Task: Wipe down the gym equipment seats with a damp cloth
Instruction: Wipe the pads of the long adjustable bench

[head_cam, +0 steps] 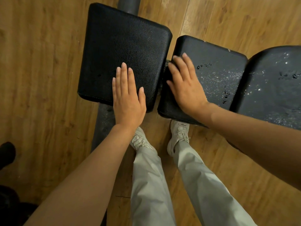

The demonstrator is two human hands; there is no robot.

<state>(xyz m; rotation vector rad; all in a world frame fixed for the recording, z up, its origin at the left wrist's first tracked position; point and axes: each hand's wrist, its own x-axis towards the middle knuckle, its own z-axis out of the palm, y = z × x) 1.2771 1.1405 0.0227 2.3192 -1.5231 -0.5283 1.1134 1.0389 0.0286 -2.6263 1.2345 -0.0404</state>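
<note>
Seat pads bear both hands, left and right, flat-palmed, fingers straight, no grip.

Left seat pad: black, with a fine pebbled grain over its whole top face. Middle seat pad, just right of the left seat pad: black, same pebbled grain, flecked with bright white specks and a few small dark glossy blotches. Right seat pad, farthest from the left seat pad: black, scattered white specks. Frame tube, above the left seat pad: dull grey. Floor, around the left seat pad: honey-brown planks with darker wood-grain streaks. Trousers, below the left seat pad: pale grey-beige. Shoes: off-white with matching laces.
</note>
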